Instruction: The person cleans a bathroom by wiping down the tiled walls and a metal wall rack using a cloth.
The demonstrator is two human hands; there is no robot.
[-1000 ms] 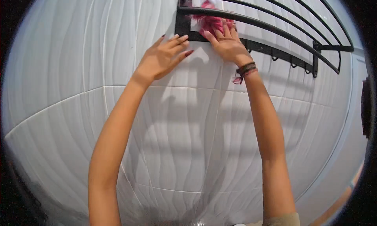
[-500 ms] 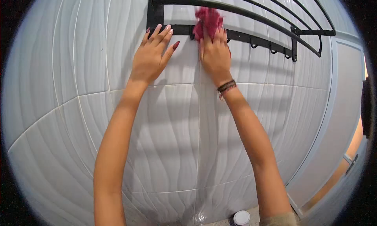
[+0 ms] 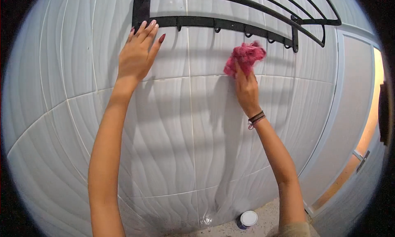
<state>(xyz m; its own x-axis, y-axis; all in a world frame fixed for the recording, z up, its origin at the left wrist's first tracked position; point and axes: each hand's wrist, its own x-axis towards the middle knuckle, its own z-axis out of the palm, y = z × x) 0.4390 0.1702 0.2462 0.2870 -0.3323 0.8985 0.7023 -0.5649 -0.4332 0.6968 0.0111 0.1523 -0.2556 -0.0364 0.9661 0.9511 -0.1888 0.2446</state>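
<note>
A black metal towel rack (image 3: 201, 22) with bars above and a row of hooks hangs on the tiled wall. My left hand (image 3: 138, 52) lies at the lower left corner of the rack, fingers stretched out and fingertips against the black frame. Below the hooks, right of the middle, my right hand (image 3: 247, 91) grips a crumpled pink cloth (image 3: 246, 58). The cloth is slightly blurred and covers part of my fingers. Whether it touches the tiles I cannot tell.
Grey-white wavy tiles (image 3: 164, 154) fill the wall. To the right is a pale door (image 3: 354, 89) with a metal handle (image 3: 363, 159). On the speckled surface below stands a tub with a white lid (image 3: 249, 218). A dark object (image 3: 383, 113) shows at the far right edge.
My right hand has moved the pink cloth off the hook rail, down and to the right. My left hand stays at the rack's left corner while the view has shifted.
</note>
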